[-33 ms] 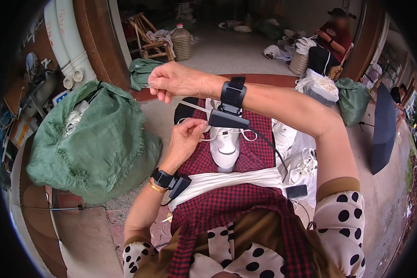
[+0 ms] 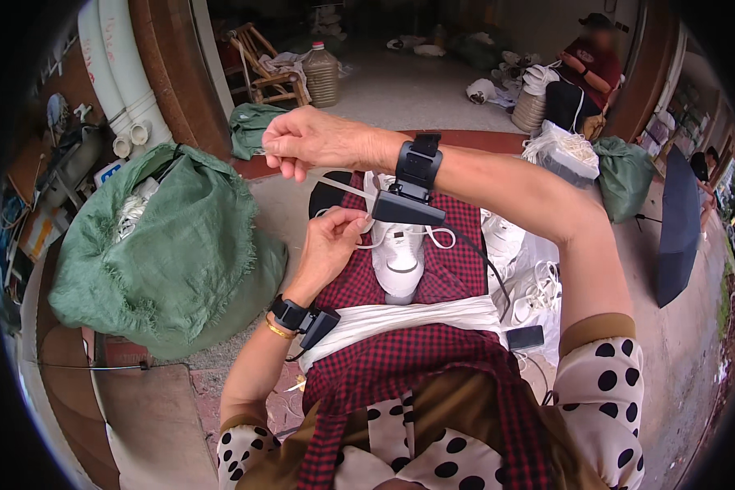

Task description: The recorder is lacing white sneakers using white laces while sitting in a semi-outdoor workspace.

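Observation:
A white lace-up shoe (image 2: 398, 268) rests on my lap, on the red-and-black checked apron. My right hand (image 2: 312, 140) is raised beyond the shoe and reaches across to the left, its fingers pinched on a white shoelace (image 2: 345, 189). That lace stretches back toward the shoe. Lower and nearer, my left hand (image 2: 335, 241) pinches lace beside the shoe's left side. A loose lace loop sticks out to the shoe's right. The black device strapped to my right wrist hides the upper part of the lacing.
At left stands a big green sack (image 2: 159, 269) with white laces inside. White shoes (image 2: 537, 294) and a black phone (image 2: 524, 337) lie to my right. Farther off are a box of white laces (image 2: 562, 157), a dark umbrella (image 2: 676, 229) and a seated person (image 2: 592, 73).

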### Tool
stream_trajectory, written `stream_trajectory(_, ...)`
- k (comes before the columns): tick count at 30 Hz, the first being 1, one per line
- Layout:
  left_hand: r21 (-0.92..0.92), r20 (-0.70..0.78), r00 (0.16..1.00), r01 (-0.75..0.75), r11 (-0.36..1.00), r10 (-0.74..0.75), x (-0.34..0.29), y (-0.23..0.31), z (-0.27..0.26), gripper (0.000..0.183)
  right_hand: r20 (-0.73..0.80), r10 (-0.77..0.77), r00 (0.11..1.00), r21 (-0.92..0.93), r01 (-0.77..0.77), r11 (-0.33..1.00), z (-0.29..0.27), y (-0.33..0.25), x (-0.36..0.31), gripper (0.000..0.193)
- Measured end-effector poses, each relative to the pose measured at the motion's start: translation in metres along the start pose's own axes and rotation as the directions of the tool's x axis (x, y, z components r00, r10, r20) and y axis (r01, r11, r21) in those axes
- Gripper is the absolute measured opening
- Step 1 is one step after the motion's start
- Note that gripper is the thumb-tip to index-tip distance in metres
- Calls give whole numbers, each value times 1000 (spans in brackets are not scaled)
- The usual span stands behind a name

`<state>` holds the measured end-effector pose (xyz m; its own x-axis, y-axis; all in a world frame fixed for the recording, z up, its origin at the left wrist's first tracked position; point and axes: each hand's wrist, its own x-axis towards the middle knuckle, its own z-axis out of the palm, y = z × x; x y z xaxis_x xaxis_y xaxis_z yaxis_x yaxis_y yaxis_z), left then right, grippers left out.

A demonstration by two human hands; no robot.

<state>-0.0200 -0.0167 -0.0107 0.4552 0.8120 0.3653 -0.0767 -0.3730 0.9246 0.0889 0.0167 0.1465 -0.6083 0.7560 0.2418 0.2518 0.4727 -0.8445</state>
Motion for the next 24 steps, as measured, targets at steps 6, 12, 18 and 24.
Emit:
stream_trajectory(6, 452, 3, 975, -199, 870, 221, 18, 11, 27, 9, -28, -73, 997, 86, 75, 993, -27, 6, -39, 26)
stream_trajectory(12, 611, -16, 934, -274, 743, 357, 27, 12, 40, 10, -294, 283, 913, -635, -408, 656, -81, 44, -94, 46)
stream_trajectory(18, 636, -30, 935, -255, 729, 353, 29, 7, 41, 9, -286, 101, 953, -621, -265, 738, -63, 112, -134, 56)
stream_trajectory(24, 760, 46, 927, -275, 589, 372, 25, 7, 47, 9, -301, 81, 950, -100, -116, 988, -62, 121, -145, 62)
